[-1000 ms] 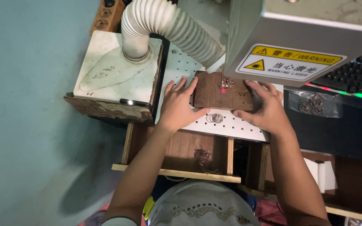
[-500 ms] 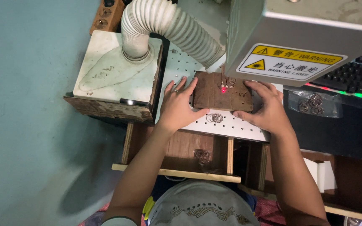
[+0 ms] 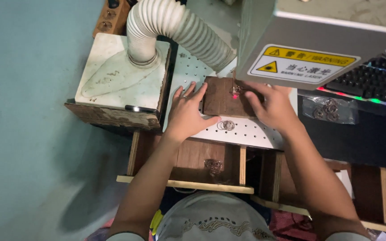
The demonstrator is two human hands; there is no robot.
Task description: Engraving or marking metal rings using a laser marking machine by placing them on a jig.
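While we look down from the head camera, we see a yellow and white rectangular warning label on the grey machine housing in the upper right of the frame. Right of centre, a clear plastic bag with metal rings lies below a keyboard.

Our left hand lies flat, fingers spread, against the left edge of the brown wooden block at the centre. Our right hand presses its curled fingers on the block's right side.

The block sits on a white perforated plate; loose rings lie just below it. A ribbed white hose runs across the upper left, above a teal floor.
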